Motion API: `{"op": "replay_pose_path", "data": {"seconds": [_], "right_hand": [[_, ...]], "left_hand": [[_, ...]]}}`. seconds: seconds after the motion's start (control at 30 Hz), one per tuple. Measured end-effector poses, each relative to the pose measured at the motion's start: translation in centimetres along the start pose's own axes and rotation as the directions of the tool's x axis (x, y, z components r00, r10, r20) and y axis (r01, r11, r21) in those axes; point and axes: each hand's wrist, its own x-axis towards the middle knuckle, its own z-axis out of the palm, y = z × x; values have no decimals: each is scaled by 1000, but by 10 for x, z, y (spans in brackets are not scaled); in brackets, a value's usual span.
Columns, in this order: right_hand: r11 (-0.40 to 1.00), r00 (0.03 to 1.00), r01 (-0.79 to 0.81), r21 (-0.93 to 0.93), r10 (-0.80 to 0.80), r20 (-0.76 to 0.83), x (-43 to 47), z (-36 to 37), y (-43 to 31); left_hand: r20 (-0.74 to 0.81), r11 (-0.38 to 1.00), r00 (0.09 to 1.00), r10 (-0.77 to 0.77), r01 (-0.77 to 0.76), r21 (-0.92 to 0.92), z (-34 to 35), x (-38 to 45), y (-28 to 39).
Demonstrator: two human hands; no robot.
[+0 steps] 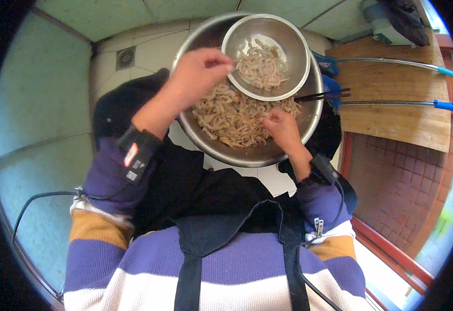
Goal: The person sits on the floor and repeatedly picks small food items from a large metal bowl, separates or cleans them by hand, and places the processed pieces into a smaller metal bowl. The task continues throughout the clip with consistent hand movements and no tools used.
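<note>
A large steel basin [247,160] full of small shrimp [234,120] lies across my knees or just before them. A smaller steel bowl [302,74] rests over its far part, with paler shrimp [263,70] inside. My left hand [207,72] is at the small bowl's left rim, thumb and fingers pinched around something small at their tips, apparently a shrimp. Over the shrimp heap, below the small bowl, my right hand [282,126] has its fingertips closed on a small pale piece, likely a shrimp. Dark chopsticks [327,94] lean over the basin's right rim.
To the right, a wooden board [397,116] lies behind two metal poles, one with a light blue end [446,71], one with a dark blue end [444,105]. A floor drain [125,58] is at the upper left. Cables run along both my sleeves. Pale green panels [40,93] stand left.
</note>
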Motion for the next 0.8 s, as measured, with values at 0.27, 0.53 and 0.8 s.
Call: {"op": "replay_pose_path", "data": {"seconds": [0.27,0.53,0.8], "right_hand": [[373,875,-475,797,100,475,-24,-38,-58],[304,836,-527,794,20,548,-39,-60,-80],[139,870,-479,867,-61,490,-64,-57,-75]], "left_hand": [[331,949,894,300,-316,-8,62,-17,-5],[333,912,850,409,-373,-169,64,-24,20],[224,979,953,202,-187,-84,64,-50,36]]}}
